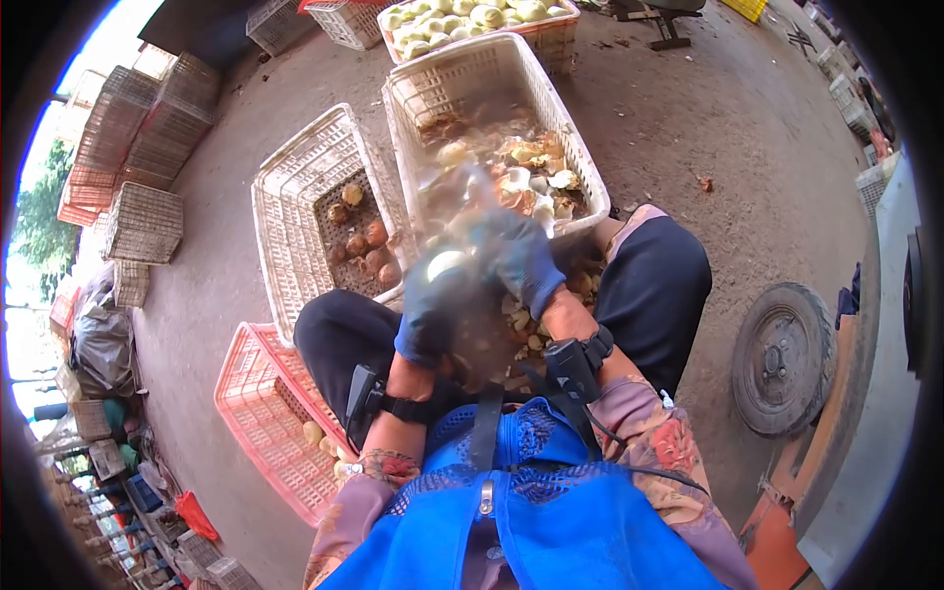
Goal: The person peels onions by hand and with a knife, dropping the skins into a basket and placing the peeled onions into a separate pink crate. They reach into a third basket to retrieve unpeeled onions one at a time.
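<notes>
My left hand (433, 305), in a dark blue glove, is closed around a pale peeled onion (447, 265) between my knees. Right beside it, my right hand (516, 258), gloved in blue too, is smeared by motion; its fingers and anything in them cannot be made out. Just beyond both hands stands a white crate (582, 147) with onion skins and pieces inside. To its left, a second white crate (280, 231) holds several brown unpeeled onions (376, 234). Loose peelings lie on the ground below my hands.
A pink crate (258, 393) with a few onions is beside my left knee. Behind the white crate is one full of peeled onions (487, 16). Stacked crates (118, 128) rise at the far left. A wheel (782, 359) stands at the right.
</notes>
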Demonstrator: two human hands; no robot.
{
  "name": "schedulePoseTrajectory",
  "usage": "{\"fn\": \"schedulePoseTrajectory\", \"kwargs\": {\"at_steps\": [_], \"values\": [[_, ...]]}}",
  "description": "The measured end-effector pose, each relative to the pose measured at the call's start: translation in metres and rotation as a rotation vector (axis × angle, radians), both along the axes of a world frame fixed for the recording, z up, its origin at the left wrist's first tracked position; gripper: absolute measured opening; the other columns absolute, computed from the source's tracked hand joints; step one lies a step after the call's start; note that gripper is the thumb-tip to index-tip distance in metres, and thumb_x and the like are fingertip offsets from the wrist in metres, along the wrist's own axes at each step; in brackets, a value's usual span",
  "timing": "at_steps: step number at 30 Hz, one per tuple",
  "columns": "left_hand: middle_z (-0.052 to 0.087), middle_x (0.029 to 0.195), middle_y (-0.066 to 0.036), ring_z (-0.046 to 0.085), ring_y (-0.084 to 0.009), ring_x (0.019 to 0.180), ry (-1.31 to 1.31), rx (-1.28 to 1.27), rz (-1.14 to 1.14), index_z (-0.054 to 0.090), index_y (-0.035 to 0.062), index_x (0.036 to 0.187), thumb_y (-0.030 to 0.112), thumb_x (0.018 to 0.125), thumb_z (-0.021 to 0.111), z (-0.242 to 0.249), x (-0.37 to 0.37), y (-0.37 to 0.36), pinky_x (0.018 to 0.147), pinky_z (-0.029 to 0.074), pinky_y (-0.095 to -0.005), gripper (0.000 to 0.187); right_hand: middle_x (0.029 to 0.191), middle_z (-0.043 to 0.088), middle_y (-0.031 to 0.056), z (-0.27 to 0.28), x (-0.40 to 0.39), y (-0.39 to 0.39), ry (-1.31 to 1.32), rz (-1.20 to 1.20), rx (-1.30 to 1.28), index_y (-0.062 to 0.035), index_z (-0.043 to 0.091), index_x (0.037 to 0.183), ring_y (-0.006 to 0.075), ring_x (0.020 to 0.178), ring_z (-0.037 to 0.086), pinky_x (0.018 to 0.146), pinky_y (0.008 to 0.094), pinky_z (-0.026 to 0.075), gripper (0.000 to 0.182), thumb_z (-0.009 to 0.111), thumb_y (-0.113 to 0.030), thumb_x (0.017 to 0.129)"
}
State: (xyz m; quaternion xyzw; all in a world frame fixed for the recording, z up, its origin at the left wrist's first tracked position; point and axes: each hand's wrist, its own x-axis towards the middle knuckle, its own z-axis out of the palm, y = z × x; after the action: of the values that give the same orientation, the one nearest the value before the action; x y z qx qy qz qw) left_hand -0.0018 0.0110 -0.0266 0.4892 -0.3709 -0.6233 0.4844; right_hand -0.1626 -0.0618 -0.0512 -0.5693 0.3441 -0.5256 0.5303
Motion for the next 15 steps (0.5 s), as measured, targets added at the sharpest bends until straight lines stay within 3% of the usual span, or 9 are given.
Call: {"fn": "schedulePoseTrajectory", "kwargs": {"at_steps": [1,2,4,5,7,9,11,14,15], "values": [[0.062,0.117,-0.015,0.065,-0.0284,0.106,0.226,0.068,0.024,0.049,0.0004,0.133,0.016,0.087,0.064,0.001,0.000,0.005,0.098,0.053,-0.0374,0.051,0.085,0.070,-0.0008,0.005,0.000,-0.003,-0.042,-0.099,0.065,-0.0039,0.072,0.099,0.0055,0.067,0.060,0.055,0.0222,0.049,0.012,0.068,-0.014,0.094],[0.062,0.117,-0.015,0.065,-0.0284,0.106,0.224,0.067,0.026,0.049,0.0004,0.133,0.016,0.087,0.064,-0.003,0.000,0.009,0.098,0.053,-0.0374,0.051,0.085,0.070,-0.0008,0.011,-0.005,-0.007,-0.044,-0.097,0.064,-0.0039,0.072,0.099,0.0055,0.067,0.060,0.055,0.0222,0.049,0.012,0.068,-0.014,0.094],[0.060,0.123,-0.018,0.060,-0.0314,0.114,-0.299,-0.175,0.021,0.047,0.0042,0.134,0.018,0.085,0.067,-0.017,0.001,0.015,0.099,0.052,-0.0432,0.055,0.085,0.070,0.0018,0.029,-0.022,-0.016,-0.370,-0.138,0.538,-0.0033,0.068,0.110,0.0076,0.061,0.060,0.054,0.0216,0.050,0.021,0.066,-0.019,0.096],[0.058,0.126,-0.019,0.058,-0.0330,0.118,-0.561,-0.300,0.021,0.046,0.0062,0.135,0.019,0.085,0.069,-0.022,0.004,0.015,0.099,0.052,-0.0461,0.057,0.085,0.070,0.0018,0.029,-0.027,-0.015,-0.372,-0.133,0.533,-0.0033,0.068,0.110,0.0076,0.061,0.060,0.054,0.0216,0.050,0.021,0.066,-0.019,0.096],[0.057,0.130,-0.019,0.057,-0.0327,0.120,-0.527,-0.351,0.099,0.044,0.0072,0.137,0.019,0.085,0.070,-0.008,0.006,0.008,0.099,0.052,-0.0463,0.060,0.086,0.071,0.0038,0.032,-0.034,-0.007,-0.440,0.067,0.698,-0.0028,0.061,0.121,0.0097,0.061,0.062,0.055,0.0217,0.052,0.031,0.063,-0.024,0.098],[0.055,0.133,-0.019,0.055,-0.0324,0.123,-0.487,-0.399,0.183,0.042,0.0083,0.139,0.020,0.085,0.071,0.018,0.000,0.003,0.099,0.051,-0.0466,0.063,0.091,0.070,0.0043,0.038,-0.025,0.013,-0.458,0.184,0.502,-0.0035,0.060,0.124,0.0094,0.067,0.063,0.056,0.0213,0.052,0.033,0.062,-0.023,0.098],[0.054,0.137,-0.019,0.056,-0.0316,0.123,0.158,-0.213,0.235,0.038,0.0093,0.144,0.019,0.086,0.071,0.044,-0.014,0.002,0.101,0.050,-0.0458,0.067,0.100,0.070,0.0055,0.043,-0.014,0.037,-0.494,0.384,0.129,-0.0048,0.057,0.129,0.0089,0.078,0.065,0.059,0.0203,0.052,0.036,0.060,-0.023,0.098],[0.051,0.140,-0.019,0.054,-0.0328,0.126,-0.004,-0.251,0.082,0.034,0.0125,0.148,0.026,0.086,0.074,0.014,0.003,0.003,0.102,0.049,-0.0483,0.075,0.106,0.069,0.0057,0.063,0.005,0.051,-0.479,0.200,0.298,-0.0075,0.056,0.133,0.0083,0.085,0.064,0.069,0.0193,0.052,0.037,0.060,-0.021,0.098],[0.051,0.141,-0.019,0.053,-0.0337,0.128,-0.059,-0.247,0.027,0.031,0.0137,0.149,0.030,0.086,0.075,0.006,0.007,0.007,0.104,0.048,-0.0494,0.078,0.111,0.068,0.0053,0.064,-0.002,0.053,-0.415,0.216,0.273,-0.0090,0.054,0.138,0.0084,0.096,0.063,0.085,0.0225,0.052,0.043,0.063,-0.018,0.096]]}}
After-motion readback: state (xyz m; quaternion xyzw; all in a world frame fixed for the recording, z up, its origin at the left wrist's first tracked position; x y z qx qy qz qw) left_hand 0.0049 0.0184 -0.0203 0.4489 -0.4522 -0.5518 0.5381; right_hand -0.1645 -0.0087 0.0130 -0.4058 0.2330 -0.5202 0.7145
